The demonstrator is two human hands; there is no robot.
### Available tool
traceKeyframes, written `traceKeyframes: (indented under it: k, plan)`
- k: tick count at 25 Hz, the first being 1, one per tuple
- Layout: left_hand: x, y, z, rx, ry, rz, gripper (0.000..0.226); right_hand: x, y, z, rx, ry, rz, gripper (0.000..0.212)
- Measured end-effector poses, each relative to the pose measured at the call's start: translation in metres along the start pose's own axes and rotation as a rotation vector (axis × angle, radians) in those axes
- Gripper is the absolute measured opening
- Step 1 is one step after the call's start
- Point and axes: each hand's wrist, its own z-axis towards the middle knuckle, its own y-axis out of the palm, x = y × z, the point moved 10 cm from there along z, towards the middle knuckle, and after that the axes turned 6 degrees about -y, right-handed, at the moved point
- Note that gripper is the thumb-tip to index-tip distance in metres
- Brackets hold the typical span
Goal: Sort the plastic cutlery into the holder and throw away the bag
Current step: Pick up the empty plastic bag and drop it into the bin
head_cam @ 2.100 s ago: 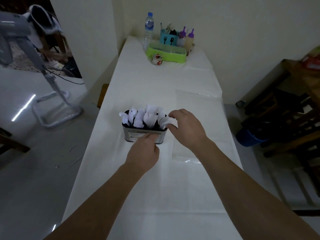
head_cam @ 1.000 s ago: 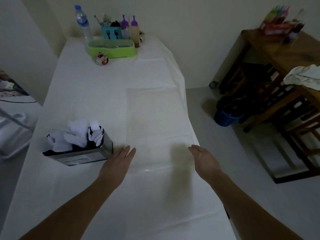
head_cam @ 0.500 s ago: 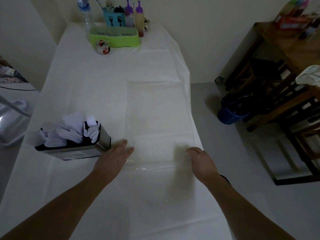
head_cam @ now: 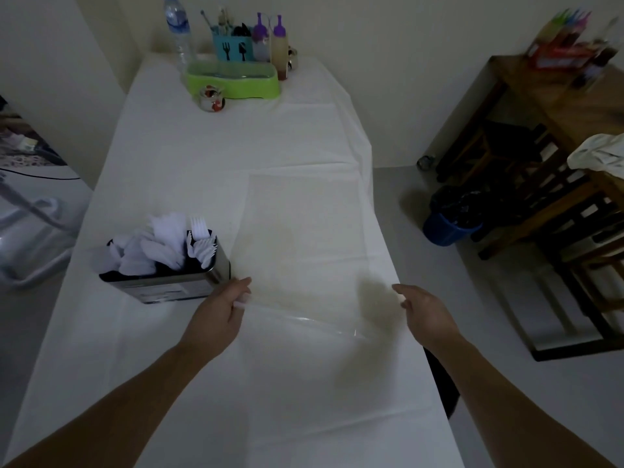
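Bag [head_cam: 304,251], clear and flat, is laid on the white table [head_cam: 209,163], just right of the holder [head_cam: 169,285], which is filled w/ white cutlery [head_cam: 162,244]. Bag's near left corner is pinched by the left hand [head_cam: 219,315] and lifted a bit. Right hand [head_cam: 425,312] is seen at the bag's near right edge, fingers loosely curled; grip cannot be told. A blue bin [head_cam: 449,228] is seen on the floor at right.

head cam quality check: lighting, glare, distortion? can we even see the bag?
Head view: dim and underexposed. The clear bag is barely visible against the white table cover, traced mainly by a thin glare line on its near edge. The right hand casts a soft shadow beside it. Wide-angle bending curves the table edges; the wooden shelf looks smeared.
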Motion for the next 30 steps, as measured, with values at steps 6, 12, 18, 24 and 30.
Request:
traceKeyframes:
  k: [6, 12, 18, 24, 30]
  plan:
    - [0.014, -0.026, -0.013, 0.077, -0.069, -0.161, 0.022, -0.026, 0.013, -0.015, -0.057, -0.037, 0.079, 0.055]
    - [0.003, -0.037, -0.031, 0.049, -0.223, -0.413, 0.015, -0.042, 0.021, -0.028, 0.072, 0.079, 0.386, 0.01]
    - [-0.02, -0.033, -0.046, -0.007, -0.238, -0.324, 0.035, -0.055, 0.02, -0.054, 0.2, 0.164, 0.629, 0.018]
    - [-0.019, -0.02, -0.04, -0.007, -0.276, -0.38, 0.009, -0.051, 0.011, -0.071, 0.338, 0.25, 0.765, 0.022]
    - [-0.003, -0.019, -0.04, -0.026, -0.261, -0.314, 0.01, -0.053, 0.012, -0.076, 0.31, 0.303, 0.788, 0.014]
